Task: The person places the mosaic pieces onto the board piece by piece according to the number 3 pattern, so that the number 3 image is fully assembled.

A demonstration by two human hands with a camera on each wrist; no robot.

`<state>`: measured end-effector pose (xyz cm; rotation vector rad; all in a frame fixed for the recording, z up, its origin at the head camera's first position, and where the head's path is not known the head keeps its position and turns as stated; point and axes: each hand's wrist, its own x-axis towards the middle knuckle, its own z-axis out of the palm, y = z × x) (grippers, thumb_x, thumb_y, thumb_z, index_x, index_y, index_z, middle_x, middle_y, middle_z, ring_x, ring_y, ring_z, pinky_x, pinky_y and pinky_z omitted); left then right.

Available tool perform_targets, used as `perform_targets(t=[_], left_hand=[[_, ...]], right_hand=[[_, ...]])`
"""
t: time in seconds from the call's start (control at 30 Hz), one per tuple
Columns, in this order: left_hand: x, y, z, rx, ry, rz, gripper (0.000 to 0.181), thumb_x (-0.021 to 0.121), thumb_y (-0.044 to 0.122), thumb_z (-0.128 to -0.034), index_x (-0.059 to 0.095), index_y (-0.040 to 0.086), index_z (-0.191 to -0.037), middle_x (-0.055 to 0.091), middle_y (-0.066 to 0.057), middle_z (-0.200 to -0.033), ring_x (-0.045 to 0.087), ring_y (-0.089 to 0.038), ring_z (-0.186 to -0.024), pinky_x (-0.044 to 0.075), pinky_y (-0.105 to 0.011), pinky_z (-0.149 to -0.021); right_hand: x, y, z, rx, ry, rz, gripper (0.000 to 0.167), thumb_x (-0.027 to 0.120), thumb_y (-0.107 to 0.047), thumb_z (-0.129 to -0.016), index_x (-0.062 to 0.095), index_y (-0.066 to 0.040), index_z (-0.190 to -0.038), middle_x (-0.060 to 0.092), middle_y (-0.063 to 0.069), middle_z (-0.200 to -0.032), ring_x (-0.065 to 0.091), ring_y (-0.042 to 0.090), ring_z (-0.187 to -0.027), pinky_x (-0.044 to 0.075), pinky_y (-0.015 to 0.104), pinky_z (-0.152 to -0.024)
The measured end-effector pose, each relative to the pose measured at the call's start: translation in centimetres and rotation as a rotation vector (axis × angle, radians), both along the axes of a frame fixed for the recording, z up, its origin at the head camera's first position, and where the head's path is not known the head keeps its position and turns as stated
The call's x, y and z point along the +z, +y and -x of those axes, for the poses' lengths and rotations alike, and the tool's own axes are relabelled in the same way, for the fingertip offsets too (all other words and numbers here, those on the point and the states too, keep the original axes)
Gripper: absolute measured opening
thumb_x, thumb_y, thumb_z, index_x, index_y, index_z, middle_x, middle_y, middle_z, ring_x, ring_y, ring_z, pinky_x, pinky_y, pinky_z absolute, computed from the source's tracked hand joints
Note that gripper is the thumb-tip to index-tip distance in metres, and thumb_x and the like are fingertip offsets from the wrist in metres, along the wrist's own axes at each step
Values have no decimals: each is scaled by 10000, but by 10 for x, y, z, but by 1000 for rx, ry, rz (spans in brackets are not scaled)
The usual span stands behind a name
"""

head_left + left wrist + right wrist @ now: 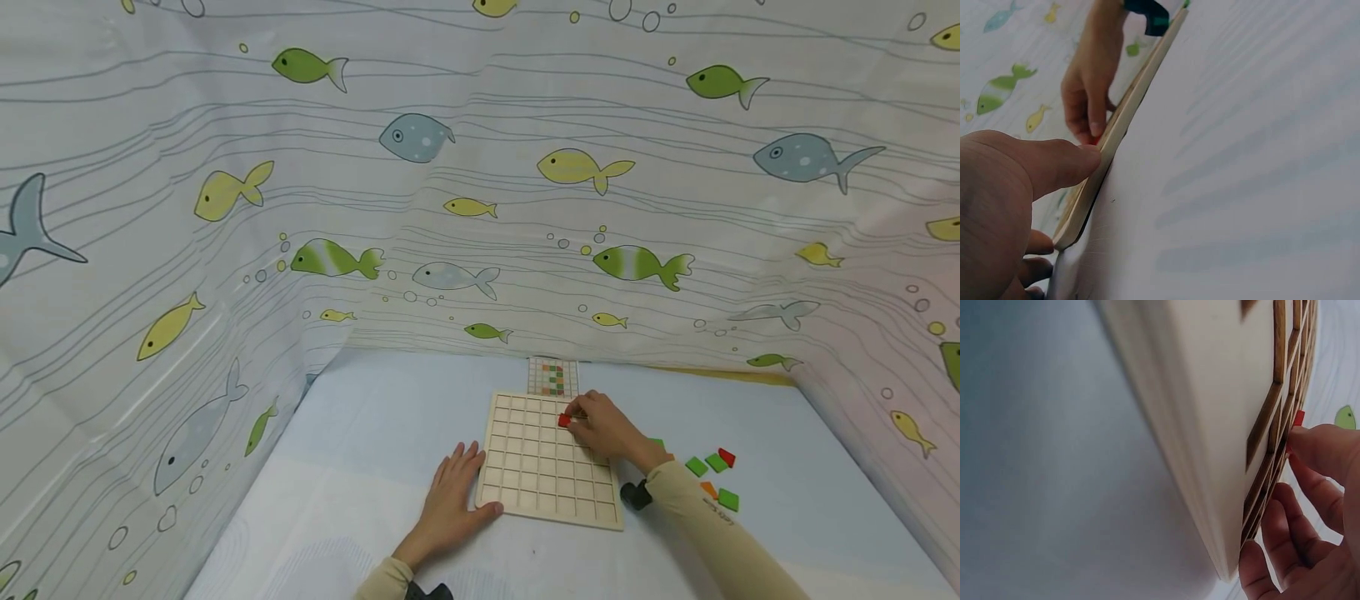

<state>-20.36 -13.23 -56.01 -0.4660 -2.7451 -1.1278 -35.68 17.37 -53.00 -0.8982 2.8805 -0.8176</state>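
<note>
Right hand (602, 427) pinches red tile (564, 421) between thumb and forefinger over the far, right part of board (546, 471); exact cell and whether it's seated, can't tell. Left hand (450, 502) lies spread at board's left side, thumb touching near-left corner, gripping nothing. Step looks like fitting the tile: best to square it to the dividers, lower it level, press lightly, left hand steadying the board. Raised dividers could catch a tilted tile. Card (553, 377) sits just past the far edge, so little reach-over there; loose tiles (696, 466) lie right, near the forearm, easily brushed. More room left.
</note>
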Motion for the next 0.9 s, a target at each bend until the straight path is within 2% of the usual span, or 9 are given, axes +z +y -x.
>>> perform_targets(t=[0.23,0.37,0.9], left_hand=[[-3,-1,1,-1,6,2,805,768,397,-916,490,-69,-1510,419,-281,-1637,281,-523,-1564,173,-729,-1261],[-4,0,2,6,-13,-3,804,747,410,-925,483,-59,-1522,416,-266,-1646,263,-503,-1582,153,-707,-1281],[-1,0,2,9,-12,-2,800,745,402,-928,482,-66,-1522,417,-272,-1643,269,-504,-1581,153,-696,-1287]], right_hand=[[-3,0,-1,8,14,11,112,678,-135,-1034,705,-71,-1122,631,106,-1143,583,265,-1075,541,459,-915],[-4,1,-1,6,22,8,93,675,-137,-1035,703,-86,-1108,626,92,-1150,580,269,-1091,539,463,-924],[-1,0,0,5,19,9,84,654,-128,-1040,711,-83,-1082,636,96,-1132,593,261,-1062,550,463,-924]])
